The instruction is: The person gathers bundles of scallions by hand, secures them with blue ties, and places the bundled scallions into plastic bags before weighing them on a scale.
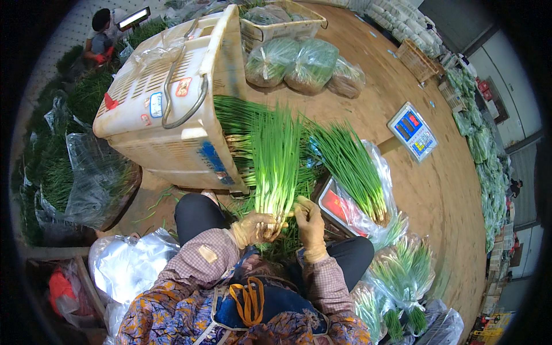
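Note:
My left hand (250, 228), in a yellowish glove, grips the root end of a bunch of green onions (277, 164), whose leaves point away from me. Close to the right of those roots is my gloved right hand (311, 226), its fingers bent together; whether they pinch anything cannot be seen. Behind the bunch, more green onions (237, 114) spill from a white plastic crate (172, 142) tipped on its side. A second bunch (351, 168) lies to the right on a clear plastic bag (379, 161), over the metal pan (326, 196) of a scale.
A digital scale display (412, 131) stands on the right. Bagged green onions (403, 263) lie beside my right knee, and stacked plastic bags (131, 263) by my left. Tied bundles (312, 64) sit beyond the crate. A person (101, 39) works at the far left.

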Available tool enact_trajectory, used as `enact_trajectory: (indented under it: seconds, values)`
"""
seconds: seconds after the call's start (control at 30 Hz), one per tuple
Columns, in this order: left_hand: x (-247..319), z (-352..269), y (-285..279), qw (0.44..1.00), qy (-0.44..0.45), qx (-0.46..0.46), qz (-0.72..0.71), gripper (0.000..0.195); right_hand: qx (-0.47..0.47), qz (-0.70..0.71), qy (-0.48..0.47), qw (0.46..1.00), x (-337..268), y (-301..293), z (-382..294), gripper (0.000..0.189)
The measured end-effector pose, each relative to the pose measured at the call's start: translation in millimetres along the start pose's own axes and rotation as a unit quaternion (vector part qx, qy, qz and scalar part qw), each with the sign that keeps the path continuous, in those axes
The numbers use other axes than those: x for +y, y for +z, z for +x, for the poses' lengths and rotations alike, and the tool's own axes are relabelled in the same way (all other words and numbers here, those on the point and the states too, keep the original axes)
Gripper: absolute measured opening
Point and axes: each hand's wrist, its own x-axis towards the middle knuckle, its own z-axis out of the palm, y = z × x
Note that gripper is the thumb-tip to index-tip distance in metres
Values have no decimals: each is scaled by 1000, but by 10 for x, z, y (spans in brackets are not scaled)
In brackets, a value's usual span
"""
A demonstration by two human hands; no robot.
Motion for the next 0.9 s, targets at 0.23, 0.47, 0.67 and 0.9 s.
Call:
enact_trajectory:
  seconds: [0.23,0.47,0.67,0.9]
  values:
    - [-121,-334,77,996,0,-40,-79,43,-12,66,99,993,-168,289,-25,37]
    - [-134,-399,-128,974,1,-128,-188,52,25,59,27,998,-224,325,-177,58]
    - [-228,-384,-65,985,-28,-73,-151,43,-1,-280,-96,955,-466,193,-222,37]
    - [-194,-485,140,987,-3,-64,-146,40,-11,-92,77,993,-277,271,-237,29]
